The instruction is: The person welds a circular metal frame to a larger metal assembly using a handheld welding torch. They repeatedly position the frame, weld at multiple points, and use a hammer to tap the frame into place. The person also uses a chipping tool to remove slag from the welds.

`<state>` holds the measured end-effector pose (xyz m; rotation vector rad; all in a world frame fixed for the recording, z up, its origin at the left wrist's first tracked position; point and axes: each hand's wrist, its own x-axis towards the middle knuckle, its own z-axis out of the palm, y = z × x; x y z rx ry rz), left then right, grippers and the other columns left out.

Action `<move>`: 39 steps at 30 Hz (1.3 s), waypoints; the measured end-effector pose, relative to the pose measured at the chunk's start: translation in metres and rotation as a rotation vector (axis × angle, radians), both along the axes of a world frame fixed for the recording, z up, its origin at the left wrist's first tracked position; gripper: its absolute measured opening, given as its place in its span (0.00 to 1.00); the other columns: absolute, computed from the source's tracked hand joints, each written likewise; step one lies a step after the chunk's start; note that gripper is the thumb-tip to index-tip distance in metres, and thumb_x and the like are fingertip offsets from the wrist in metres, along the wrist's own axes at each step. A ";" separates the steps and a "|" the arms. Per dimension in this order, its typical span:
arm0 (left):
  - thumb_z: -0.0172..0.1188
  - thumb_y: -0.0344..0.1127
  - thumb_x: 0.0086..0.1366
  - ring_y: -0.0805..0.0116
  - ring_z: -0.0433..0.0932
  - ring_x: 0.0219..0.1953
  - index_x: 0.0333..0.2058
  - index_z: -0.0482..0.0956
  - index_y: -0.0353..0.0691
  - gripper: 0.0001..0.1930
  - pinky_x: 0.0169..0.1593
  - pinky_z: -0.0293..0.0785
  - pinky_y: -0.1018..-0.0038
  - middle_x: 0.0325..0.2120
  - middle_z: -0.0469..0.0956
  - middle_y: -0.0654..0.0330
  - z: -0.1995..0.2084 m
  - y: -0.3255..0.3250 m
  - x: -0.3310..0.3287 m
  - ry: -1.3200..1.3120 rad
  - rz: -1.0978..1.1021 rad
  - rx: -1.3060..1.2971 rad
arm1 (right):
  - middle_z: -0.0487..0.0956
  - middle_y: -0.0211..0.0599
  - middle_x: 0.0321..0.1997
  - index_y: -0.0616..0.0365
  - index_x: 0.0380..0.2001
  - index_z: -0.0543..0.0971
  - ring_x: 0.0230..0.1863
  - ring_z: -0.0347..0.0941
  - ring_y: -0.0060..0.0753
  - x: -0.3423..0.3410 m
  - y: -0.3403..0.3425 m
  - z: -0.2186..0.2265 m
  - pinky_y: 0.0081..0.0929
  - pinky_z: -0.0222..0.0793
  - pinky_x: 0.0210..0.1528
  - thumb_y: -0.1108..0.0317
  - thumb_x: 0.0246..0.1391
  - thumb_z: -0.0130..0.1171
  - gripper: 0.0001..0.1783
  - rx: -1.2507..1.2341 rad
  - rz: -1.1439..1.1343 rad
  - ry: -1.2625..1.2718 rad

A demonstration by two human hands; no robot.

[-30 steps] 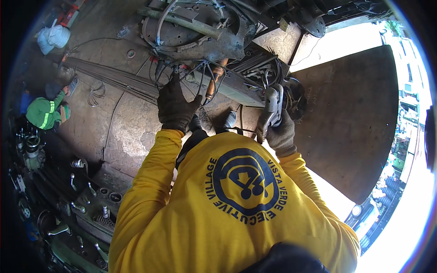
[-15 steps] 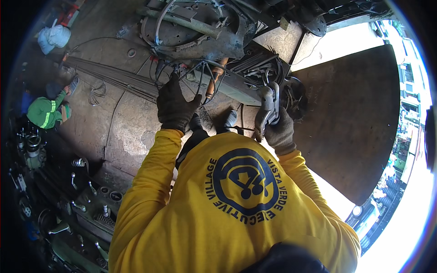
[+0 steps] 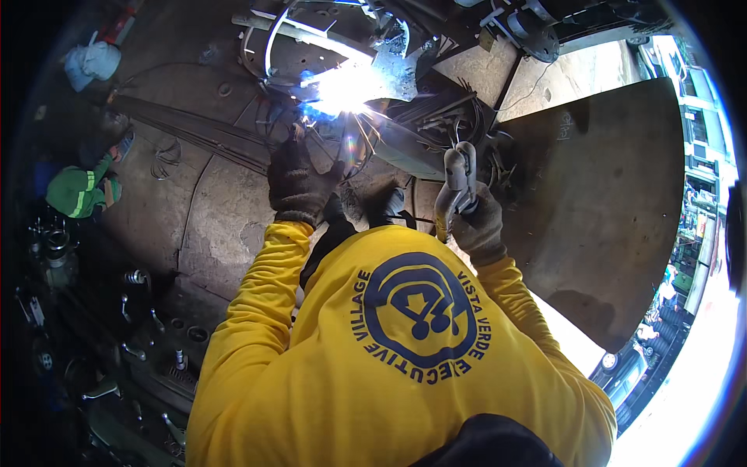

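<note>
My left hand (image 3: 302, 185), in a dark work glove, reaches forward with its thumb apart from the fingers. Its fingertips are beside thin bent metal rods (image 3: 268, 117) below a metal assembly (image 3: 399, 71) of plate and curved bars. A blinding white welding arc (image 3: 346, 89) burns at the assembly's near edge, just past the left fingers, and throws sparks. Glare hides the joint and whatever makes the arc. On the other side, my gloved right hand (image 3: 480, 226) grips grey metal locking pliers (image 3: 459, 175), their head pointing away from me.
A large dark metal sheet (image 3: 591, 210) stands at right. Long thin rods (image 3: 187, 132) lie across the floor at left. A person in green (image 3: 76, 191) crouches at far left. Machinery with levers (image 3: 140, 350) fills the lower left. A bundle of metal pieces (image 3: 443, 117) lies beyond the pliers.
A bright arc with sparks has flared up at the assembly, and the surroundings look darker. Both my hands stay in nearly the same places, the pliers still in the right.
</note>
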<state>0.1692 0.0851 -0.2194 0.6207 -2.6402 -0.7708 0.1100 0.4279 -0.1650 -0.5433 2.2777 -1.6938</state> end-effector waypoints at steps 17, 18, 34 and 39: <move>0.82 0.57 0.53 0.42 0.75 0.68 0.76 0.62 0.36 0.59 0.70 0.73 0.51 0.66 0.75 0.41 0.003 0.002 0.004 -0.254 0.003 0.024 | 0.88 0.49 0.41 0.58 0.49 0.83 0.43 0.89 0.46 -0.004 -0.013 0.008 0.39 0.82 0.47 0.65 0.51 0.76 0.22 0.327 -0.179 0.209; 0.82 0.57 0.53 0.41 0.75 0.67 0.76 0.62 0.36 0.59 0.69 0.73 0.51 0.65 0.75 0.41 0.003 0.002 0.004 -0.248 -0.002 0.015 | 0.88 0.49 0.41 0.58 0.49 0.83 0.44 0.89 0.45 -0.004 -0.013 0.009 0.39 0.82 0.48 0.65 0.50 0.76 0.23 0.332 -0.173 0.211; 0.83 0.57 0.52 0.42 0.75 0.67 0.75 0.63 0.34 0.59 0.68 0.73 0.50 0.64 0.76 0.40 0.014 0.003 0.002 -0.269 -0.012 0.020 | 0.90 0.41 0.48 0.60 0.57 0.82 0.49 0.87 0.29 -0.003 -0.009 0.009 0.32 0.81 0.54 0.63 0.55 0.77 0.28 0.394 -0.092 0.114; 0.83 0.57 0.52 0.42 0.75 0.68 0.75 0.63 0.33 0.59 0.69 0.73 0.50 0.65 0.76 0.40 0.019 0.003 0.000 -0.295 -0.014 0.043 | 0.90 0.42 0.48 0.60 0.57 0.82 0.50 0.87 0.30 -0.003 -0.013 0.014 0.32 0.81 0.54 0.63 0.55 0.77 0.28 0.411 -0.093 0.120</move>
